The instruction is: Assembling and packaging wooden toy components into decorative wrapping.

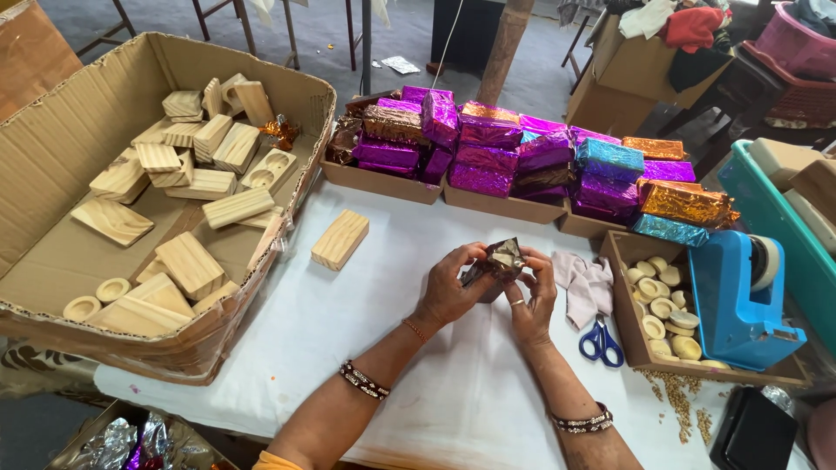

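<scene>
Two hands are closed together on one small block half-wrapped in dark brown foil (498, 261), held above the white table (418, 348) near centre. It lies directly between the hands, long axis roughly upright, tilted right; left hand (448, 287) grips its left side, right hand (533, 296) its right, equally close. Far left, one large cardboard box (52, 157) is seen holding some twenty-odd wooden blocks. At far centre, three shallow trays (383, 183) carry stacked foil-wrapped blocks in purple, blue and copper, too many to count. One blue tape dispenser (740, 296) stands right, beside one tray of small round pieces (666, 309). One loose wooden block (340, 239), one cloth (585, 283), one pair of blue scissors (601, 341).
</scene>
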